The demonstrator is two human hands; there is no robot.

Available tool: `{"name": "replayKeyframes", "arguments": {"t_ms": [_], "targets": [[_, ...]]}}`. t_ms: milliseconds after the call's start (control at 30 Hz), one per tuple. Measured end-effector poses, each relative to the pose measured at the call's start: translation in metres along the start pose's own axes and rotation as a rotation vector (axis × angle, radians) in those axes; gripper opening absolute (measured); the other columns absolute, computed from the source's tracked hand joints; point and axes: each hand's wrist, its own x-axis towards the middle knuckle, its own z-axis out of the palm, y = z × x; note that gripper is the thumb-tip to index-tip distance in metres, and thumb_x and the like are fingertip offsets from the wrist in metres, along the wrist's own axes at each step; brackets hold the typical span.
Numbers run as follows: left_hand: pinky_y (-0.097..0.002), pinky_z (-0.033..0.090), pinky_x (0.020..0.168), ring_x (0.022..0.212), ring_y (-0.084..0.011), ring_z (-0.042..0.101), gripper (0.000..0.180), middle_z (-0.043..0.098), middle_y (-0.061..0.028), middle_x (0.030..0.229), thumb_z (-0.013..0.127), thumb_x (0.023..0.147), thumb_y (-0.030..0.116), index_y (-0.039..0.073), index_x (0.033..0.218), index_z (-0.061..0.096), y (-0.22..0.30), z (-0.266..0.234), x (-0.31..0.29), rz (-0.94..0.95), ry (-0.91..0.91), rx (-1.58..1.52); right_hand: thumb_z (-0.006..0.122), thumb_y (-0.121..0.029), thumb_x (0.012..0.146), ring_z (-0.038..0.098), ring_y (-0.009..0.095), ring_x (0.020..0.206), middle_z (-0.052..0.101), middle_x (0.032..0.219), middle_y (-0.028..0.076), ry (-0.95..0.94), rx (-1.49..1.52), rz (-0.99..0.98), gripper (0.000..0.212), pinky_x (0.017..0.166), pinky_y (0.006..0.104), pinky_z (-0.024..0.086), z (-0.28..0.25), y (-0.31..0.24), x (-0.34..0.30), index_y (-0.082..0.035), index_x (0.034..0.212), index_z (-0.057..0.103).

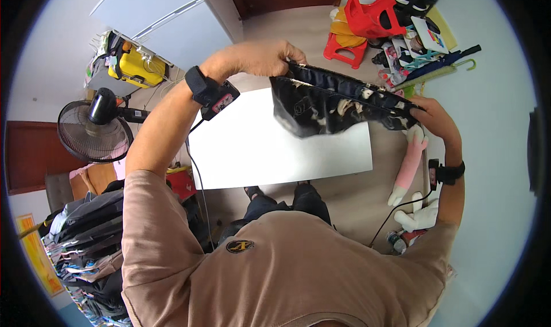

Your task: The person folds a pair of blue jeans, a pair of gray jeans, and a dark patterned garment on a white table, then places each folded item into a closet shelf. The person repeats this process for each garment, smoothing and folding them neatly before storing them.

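Observation:
A black piece of clothing with a pale, blotchy print (338,104) is stretched between my two hands above the white tabletop (235,149). Its upper edge is a folded band pulled taut, and the cloth hangs loosely below. At the band's left end, my left hand (267,58) is closed, slightly blurred, with its fingers pinching the cloth. My right hand (437,117) grips the other end, lower and to the right, thumb on top. The exact kind of garment does not show.
On the left stand a black fan (94,130), a yellow case (135,66) and a rack of clothes (86,241). Red plastic stools (373,11), umbrellas (445,68) and a pink-and-white plush toy (410,163) are on the right. Cables run from both wrist straps.

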Motion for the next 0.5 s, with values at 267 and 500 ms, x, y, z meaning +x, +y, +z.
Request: {"name": "replayKeyframes", "arguments": {"t_ms": [267, 500], "targets": [[-0.0397, 0.049, 0.086, 0.102, -0.0315, 0.06, 0.037, 0.064, -0.0132, 0.108, 0.059, 0.071, 0.003, 0.01, 0.106, 0.066, -0.064, 0.046, -0.018, 0.253, 0.131, 0.439, 0.058, -0.011, 0.078, 0.061, 0.035, 0.093, 0.063, 0.102, 0.018, 0.14, -0.238, -0.145, 0.034, 0.085, 0.0429, 0.048, 0.156, -0.002, -0.037, -0.005, 0.112, 0.061], [-0.0415, 0.051, 0.083, 0.1, -0.0305, 0.06, 0.029, 0.054, -0.0117, 0.119, 0.064, 0.075, 0.017, 0.015, 0.104, 0.065, -0.271, 0.144, -0.076, 0.042, 0.104, 0.651, 0.058, -0.015, 0.08, 0.063, 0.037, 0.084, 0.064, 0.099, 0.017, 0.104, 0.049, 0.026, 0.022, 0.073, 0.0449, 0.051, 0.452, -0.012, 0.059, -0.006, 0.1, 0.062]]}}
